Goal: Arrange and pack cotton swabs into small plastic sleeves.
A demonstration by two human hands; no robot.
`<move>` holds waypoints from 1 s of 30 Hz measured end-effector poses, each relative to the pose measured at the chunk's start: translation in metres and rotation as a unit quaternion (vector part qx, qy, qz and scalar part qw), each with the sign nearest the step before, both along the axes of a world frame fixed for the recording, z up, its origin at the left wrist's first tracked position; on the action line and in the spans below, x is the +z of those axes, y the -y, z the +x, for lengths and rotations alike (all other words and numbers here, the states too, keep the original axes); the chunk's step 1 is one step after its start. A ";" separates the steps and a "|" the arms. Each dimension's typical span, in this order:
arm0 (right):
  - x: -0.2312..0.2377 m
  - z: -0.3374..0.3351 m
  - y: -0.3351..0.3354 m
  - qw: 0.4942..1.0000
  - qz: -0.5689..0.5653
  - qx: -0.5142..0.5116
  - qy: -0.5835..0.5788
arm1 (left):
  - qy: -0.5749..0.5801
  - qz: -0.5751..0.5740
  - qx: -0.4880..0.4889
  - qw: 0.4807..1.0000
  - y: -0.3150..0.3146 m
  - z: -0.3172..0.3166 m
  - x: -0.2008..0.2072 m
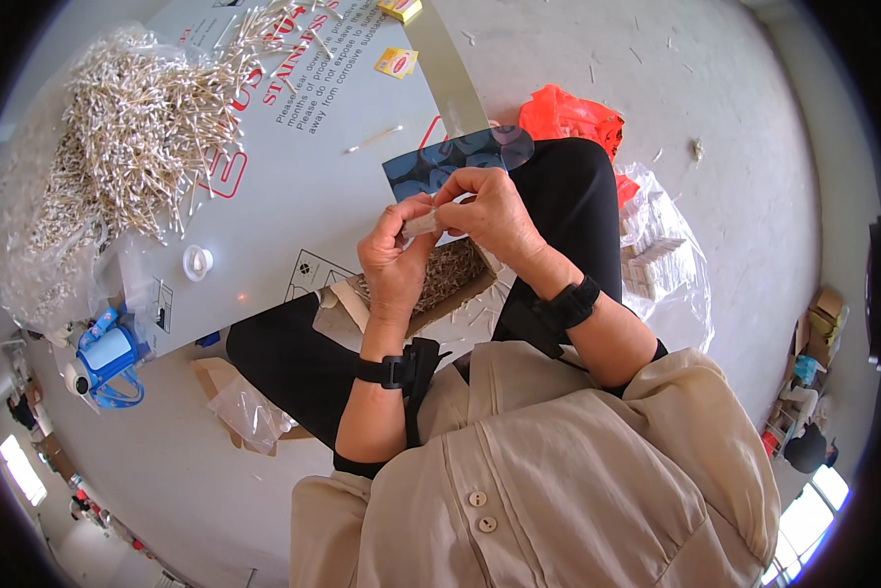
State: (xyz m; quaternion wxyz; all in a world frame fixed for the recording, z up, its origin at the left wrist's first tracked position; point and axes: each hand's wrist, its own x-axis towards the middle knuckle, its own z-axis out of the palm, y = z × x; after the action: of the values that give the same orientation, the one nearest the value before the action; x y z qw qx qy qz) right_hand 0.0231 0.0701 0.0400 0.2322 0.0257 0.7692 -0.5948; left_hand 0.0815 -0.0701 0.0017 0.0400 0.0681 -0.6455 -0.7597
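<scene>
My left hand [393,265] and my right hand [494,220] meet above the table's near edge, fingers closed round a small whitish packet [421,225]. It looks like a short bundle of cotton swabs in a wrapper, but fingers cover much of it. Just beyond the hands lies a dark blue patterned sheet [416,171] at the table edge. One loose cotton swab [374,139] rests on the grey table [293,206]. A large heap of cotton swabs [137,127] spills from a clear plastic bag [24,245] at the left.
Between my knees stands a cardboard box [475,284] of swabs. A white round cap [197,263] and yellow packets [397,63] lie on the table. Red bag [568,118] and clear bag of packs [661,255] are at right; a blue bottle [107,358] at left; an open carton [235,392] below.
</scene>
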 end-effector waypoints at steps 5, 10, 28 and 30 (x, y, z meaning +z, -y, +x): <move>-0.001 -0.002 0.000 0.999 -0.029 -0.007 0.027 | 0.004 -0.014 0.002 1.000 0.000 -0.001 0.002; 0.002 -0.004 0.002 1.000 0.012 -0.001 0.007 | -0.006 -0.048 0.003 0.999 0.000 -0.003 0.004; -0.028 0.017 -0.014 0.969 -0.245 -0.004 -0.026 | -0.032 -0.106 0.003 0.994 0.006 -0.003 -0.002; -0.032 0.017 -0.014 0.973 -0.226 0.000 -0.051 | -0.041 -0.136 0.001 0.990 0.008 -0.003 0.000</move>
State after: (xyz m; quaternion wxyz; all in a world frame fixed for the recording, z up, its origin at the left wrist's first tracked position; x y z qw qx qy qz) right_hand 0.0397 0.0841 0.0080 0.1922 -0.0573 0.6260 -0.7536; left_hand 0.0780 -0.0781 0.0021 0.0759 0.0318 -0.7406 -0.6669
